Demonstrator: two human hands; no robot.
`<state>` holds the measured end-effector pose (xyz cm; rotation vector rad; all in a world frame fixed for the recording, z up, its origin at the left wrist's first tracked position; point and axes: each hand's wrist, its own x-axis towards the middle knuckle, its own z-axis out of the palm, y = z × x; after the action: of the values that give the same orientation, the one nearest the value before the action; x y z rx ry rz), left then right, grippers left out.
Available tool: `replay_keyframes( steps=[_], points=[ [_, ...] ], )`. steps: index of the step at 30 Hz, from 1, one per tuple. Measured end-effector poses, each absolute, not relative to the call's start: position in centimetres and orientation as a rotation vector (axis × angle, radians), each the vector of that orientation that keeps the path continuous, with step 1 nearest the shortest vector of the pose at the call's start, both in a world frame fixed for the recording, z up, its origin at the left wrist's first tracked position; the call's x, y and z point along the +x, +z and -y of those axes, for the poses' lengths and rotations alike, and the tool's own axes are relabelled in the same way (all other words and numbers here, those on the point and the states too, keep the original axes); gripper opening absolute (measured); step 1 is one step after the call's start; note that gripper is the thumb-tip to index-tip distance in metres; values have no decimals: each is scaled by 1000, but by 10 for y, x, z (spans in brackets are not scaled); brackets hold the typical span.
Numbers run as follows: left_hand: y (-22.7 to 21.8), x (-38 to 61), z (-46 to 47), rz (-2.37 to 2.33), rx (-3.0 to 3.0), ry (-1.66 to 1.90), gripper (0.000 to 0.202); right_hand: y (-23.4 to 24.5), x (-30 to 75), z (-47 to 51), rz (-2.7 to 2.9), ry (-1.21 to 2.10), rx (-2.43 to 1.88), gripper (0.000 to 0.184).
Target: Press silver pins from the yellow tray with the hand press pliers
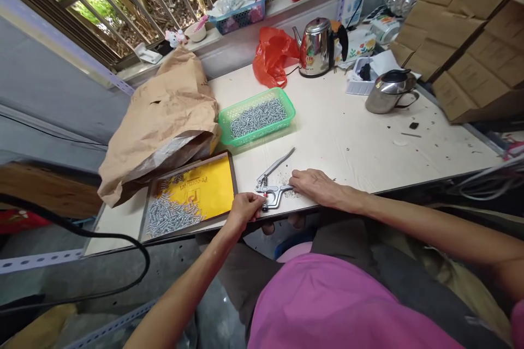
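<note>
A metal hand press tool (273,185) lies at the table's near edge, its long lever raised toward the back. My left hand (244,209) is pinched at the tool's jaw end, fingers closed on something too small to make out. My right hand (313,185) rests over the tool's lower handle, fingers curled on it. A few tiny metal bits (283,179) lie beside the tool. To the left, a tray with a yellow sheet (204,192) holds a heap of small metal parts (170,216).
A green basket (282,121) full of metal parts stands behind the tool. A brown paper sack (164,120) lies at the left. Two steel kettles (317,49), (391,92), a red bag (272,60) and cardboard boxes (470,38) stand at the back and right. A black cable (102,234) hangs at the left.
</note>
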<state>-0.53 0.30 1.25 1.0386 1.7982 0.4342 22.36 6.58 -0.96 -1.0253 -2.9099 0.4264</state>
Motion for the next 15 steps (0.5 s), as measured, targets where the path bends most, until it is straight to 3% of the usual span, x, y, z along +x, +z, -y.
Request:
replay_keyframes(
  steps=[15],
  points=[
    [15,-8,-3,-1746,961,291,27,-13,224,-54,2894,197,-921,17]
  ],
)
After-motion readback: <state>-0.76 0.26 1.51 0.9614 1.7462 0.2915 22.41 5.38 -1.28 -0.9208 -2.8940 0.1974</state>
